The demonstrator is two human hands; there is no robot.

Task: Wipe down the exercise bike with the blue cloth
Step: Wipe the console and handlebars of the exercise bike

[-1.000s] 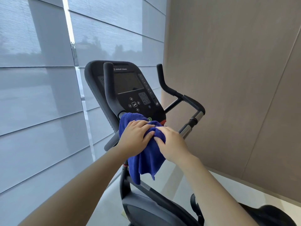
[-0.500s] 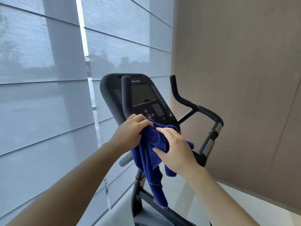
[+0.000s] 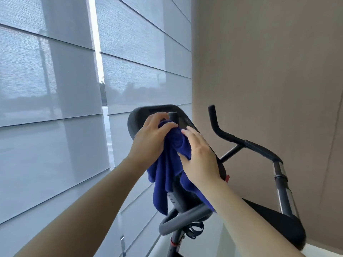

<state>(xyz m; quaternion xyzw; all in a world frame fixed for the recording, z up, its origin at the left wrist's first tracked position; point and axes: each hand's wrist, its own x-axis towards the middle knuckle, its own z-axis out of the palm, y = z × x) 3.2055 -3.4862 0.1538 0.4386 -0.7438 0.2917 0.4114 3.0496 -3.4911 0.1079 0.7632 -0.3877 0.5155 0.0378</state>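
The exercise bike's black console [image 3: 136, 117] stands in front of me, mostly covered by my hands and the blue cloth [image 3: 167, 173]. My left hand [image 3: 150, 138] grips the bunched top of the cloth against the upper console, beside the left handlebar post [image 3: 173, 115]. My right hand [image 3: 200, 158] lies over the cloth lower down, thumb hooked on its folds, pressing it to the console face. The rest of the cloth hangs loose over the bike's stem. The right handlebar [image 3: 232, 139] is bare.
A window wall with grey translucent blinds [image 3: 55, 89] fills the left side. A beige panelled wall [image 3: 269, 71] runs close on the right. A grey lower grip loop [image 3: 181, 218] and the black seat [image 3: 278, 225] sit below my arms.
Both hands have carried the cloth up from the base of the console to its upper face. The camera view has tilted upward, so the bike sits lower in the frame.
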